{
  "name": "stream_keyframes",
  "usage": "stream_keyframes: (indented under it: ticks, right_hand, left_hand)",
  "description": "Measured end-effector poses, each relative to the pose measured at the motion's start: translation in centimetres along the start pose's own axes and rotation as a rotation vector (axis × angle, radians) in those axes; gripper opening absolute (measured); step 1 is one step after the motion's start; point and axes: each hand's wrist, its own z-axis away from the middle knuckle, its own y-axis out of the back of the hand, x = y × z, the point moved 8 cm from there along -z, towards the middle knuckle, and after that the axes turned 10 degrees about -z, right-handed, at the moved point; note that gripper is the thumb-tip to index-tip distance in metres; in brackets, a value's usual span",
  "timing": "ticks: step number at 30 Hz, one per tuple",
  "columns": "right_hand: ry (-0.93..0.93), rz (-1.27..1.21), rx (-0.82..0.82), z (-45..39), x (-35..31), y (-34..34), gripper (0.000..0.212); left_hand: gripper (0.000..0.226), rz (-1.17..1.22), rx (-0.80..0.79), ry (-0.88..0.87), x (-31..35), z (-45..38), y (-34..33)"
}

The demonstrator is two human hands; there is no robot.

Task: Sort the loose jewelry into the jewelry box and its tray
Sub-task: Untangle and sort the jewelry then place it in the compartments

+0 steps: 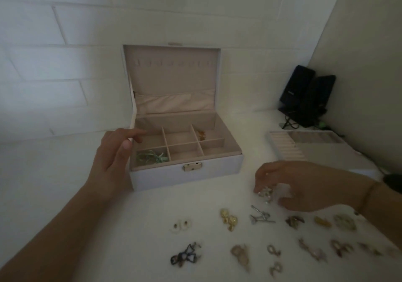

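Note:
A white jewelry box [217,173] stands open on the white table, its beige inside split into several compartments. Green jewelry [152,157] lies in the front left compartment and an amber piece [201,134] in a back one. My left hand [115,153] rests open at the box's left front corner. My right hand [304,186], to the right of the box, pinches a pale silvery piece [266,192] just above the table. The removable tray [289,146] with ring rolls sits at the right. Loose pieces lie in front: gold earrings [228,218], white studs [181,225], a dark piece [185,255].
Silver pins [260,216] and several more small earrings spread along the front right of the table. Two black speakers [304,94] stand in the back right corner against the wall. A white brick-pattern wall runs behind the box.

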Motion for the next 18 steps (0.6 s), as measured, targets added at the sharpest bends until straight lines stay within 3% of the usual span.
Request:
stream_keyframes:
  ticks: [8, 11, 14, 18]
  right_hand:
    - [0.085, 0.063, 0.176, -1.2, 0.9, 0.2, 0.004]
    - [0.102, 0.024, 0.242, -1.6, 0.2, 2.0, 0.015]
    - [0.216, -0.008, 0.503, -1.9, -2.4, 6.5, 0.047]
    - [0.093, -0.232, 0.383, -4.8, -1.6, 8.9, 0.023]
  left_hand:
    - [0.054, 0.034, 0.013, 0.011, -0.6, 0.1, 0.1]
    - [0.050, 0.052, 0.023, 0.013, -0.8, 0.1, 0.2]
    - [0.049, 0.069, 0.030, 0.020, -1.0, 0.0, 0.2]
    - [0.049, 0.072, 0.021, 0.020, -0.9, -0.1, 0.2]
